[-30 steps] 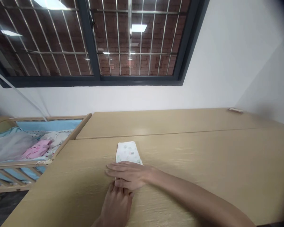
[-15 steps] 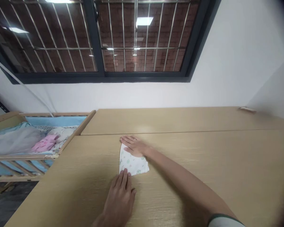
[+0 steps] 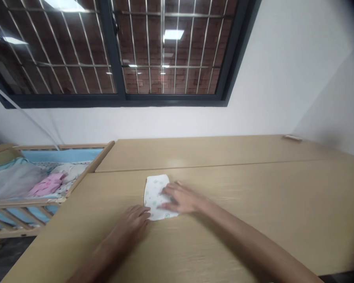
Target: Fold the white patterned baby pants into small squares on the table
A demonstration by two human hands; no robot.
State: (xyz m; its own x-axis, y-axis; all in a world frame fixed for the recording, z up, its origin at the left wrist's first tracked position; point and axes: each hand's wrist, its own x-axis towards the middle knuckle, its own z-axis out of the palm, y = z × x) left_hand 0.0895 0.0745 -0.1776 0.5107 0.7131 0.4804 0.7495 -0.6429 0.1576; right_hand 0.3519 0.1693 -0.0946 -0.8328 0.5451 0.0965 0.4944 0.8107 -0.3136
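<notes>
A small folded white cloth [image 3: 155, 192] with a faint green print lies flat on the wooden tabletop [image 3: 224, 228]. Its far edge and left side are uncovered. My left hand [image 3: 135, 220], slightly blurred, rests its fingertips at the cloth's near left corner, the fingers stretched out toward the right. Over the right part of the cloth is my right hand [image 3: 181, 197], thumb and fingers apart and bent a little. That hand hides the cloth's right edge.
A wooden cot [image 3: 103, 157] with blue lining stands at the left, holding a pink cloth [image 3: 48, 184] and pale bedding. A seam crosses the tabletop toward the back. Behind it are a white wall and a barred window [image 3: 171, 100]. A small pale object [image 3: 292, 137] lies at the far right.
My right hand has slid back toward me and right, uncovering the cloth's far end, now squarer where it was pointed. My left hand has turned and shifted left. The view has tilted slightly.
</notes>
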